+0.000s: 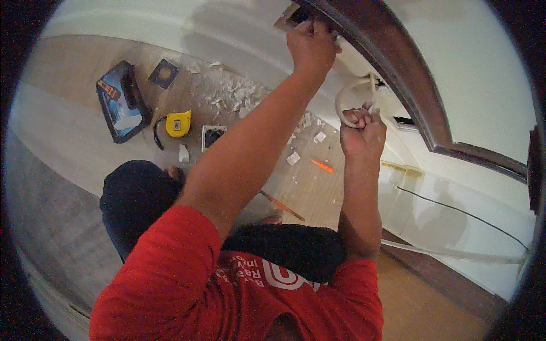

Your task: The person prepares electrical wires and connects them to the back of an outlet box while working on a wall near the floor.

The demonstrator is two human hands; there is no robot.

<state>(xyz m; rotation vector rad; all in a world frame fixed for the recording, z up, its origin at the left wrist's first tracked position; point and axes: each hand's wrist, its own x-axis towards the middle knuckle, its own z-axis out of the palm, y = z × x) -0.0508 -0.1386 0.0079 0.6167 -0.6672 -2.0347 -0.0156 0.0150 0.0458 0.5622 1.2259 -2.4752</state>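
Note:
My left hand (311,50) reaches up to a dark hole (298,16) cut in the pale wall, right beside a dark wooden frame (392,54). Its fingers are curled in at the opening, and what they pinch is hidden. Lower and to the right, my right hand (363,129) is closed around a cream flexible tube (341,98). That tube bends in a loop above the hand, its upper end near a small gap in the wall by the frame.
White plaster rubble (233,91) litters the floor along the wall. Around it lie a yellow tape measure (178,124), a white-framed square box (214,136), a dark square plate (164,74), a black-edged case (122,102), an orange-handled tool (322,166) and a thin orange stick (282,206). A dark cable (463,213) runs along the right wall.

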